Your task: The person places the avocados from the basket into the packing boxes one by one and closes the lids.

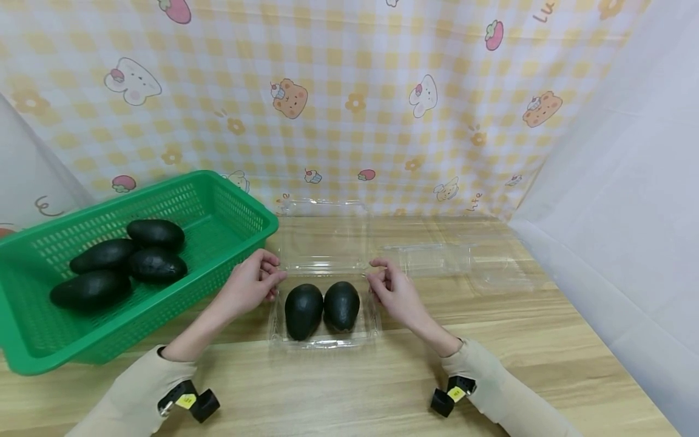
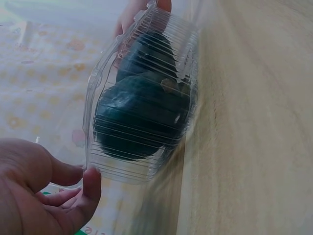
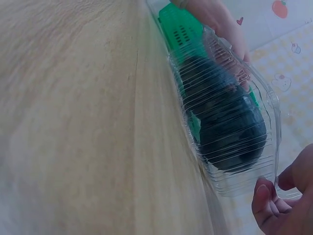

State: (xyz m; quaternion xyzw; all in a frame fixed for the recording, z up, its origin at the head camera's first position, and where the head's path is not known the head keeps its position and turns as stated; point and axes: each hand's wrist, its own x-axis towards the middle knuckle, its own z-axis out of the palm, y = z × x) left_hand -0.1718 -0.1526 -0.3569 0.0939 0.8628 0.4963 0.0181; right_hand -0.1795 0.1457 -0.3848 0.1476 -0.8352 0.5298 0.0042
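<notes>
With my left hand [image 1: 252,277] I pinch the left edge of the clear box [image 1: 327,344], and with my right hand [image 1: 398,294] its right edge, both near the fold. The box sits on the table [image 1: 327,394], its lid [image 1: 324,240] opened back on the far side. Two avocados [image 1: 303,311] lie side by side in the box. Left of it is a green basket [image 1: 263,227] holding four more; right of it, other clear packaging [image 1: 431,260].
</notes>
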